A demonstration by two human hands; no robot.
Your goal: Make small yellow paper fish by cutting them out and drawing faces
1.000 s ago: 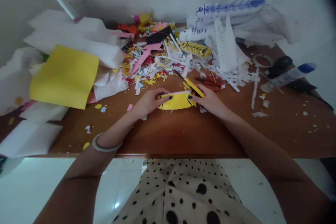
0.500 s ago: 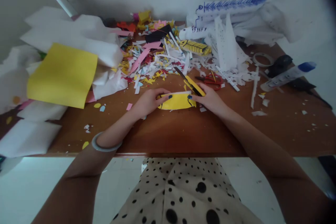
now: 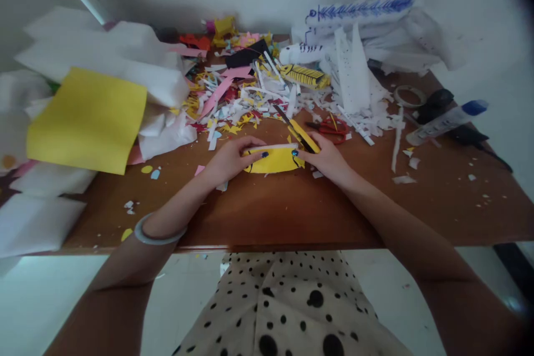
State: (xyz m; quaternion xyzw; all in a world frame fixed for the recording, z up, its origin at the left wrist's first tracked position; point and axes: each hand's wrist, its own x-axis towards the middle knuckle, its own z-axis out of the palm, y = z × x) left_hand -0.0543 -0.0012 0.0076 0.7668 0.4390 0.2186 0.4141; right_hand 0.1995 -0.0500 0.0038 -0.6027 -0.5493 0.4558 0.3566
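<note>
A yellow piece with black marker lines and a white layer along its upper edge (image 3: 273,162) lies at the front of the table. My left hand (image 3: 233,161) pinches its left end, the thumb on the yellow face. At the right end, my right hand (image 3: 329,158) presses its thumb on the same piece. That hand also carries a yellow utility knife (image 3: 303,137), its dark blade pointing up and left, away from me. Just beyond the knife are red-handled scissors (image 3: 334,129). The fingers behind the piece are partly hidden.
Colourful paper scraps (image 3: 246,94) heap up at the back, with a striped yellow piece (image 3: 306,75) among them. White foam sheets (image 3: 104,55) and a yellow sheet (image 3: 87,119) are stacked left. On the right lie a tape roll (image 3: 409,97) and a clear tube with a blue cap (image 3: 448,122).
The view has shifted slightly, so everything sits a little further left. Both hands keep the same hold on the yellow piece, and the knife stays in the right hand.
</note>
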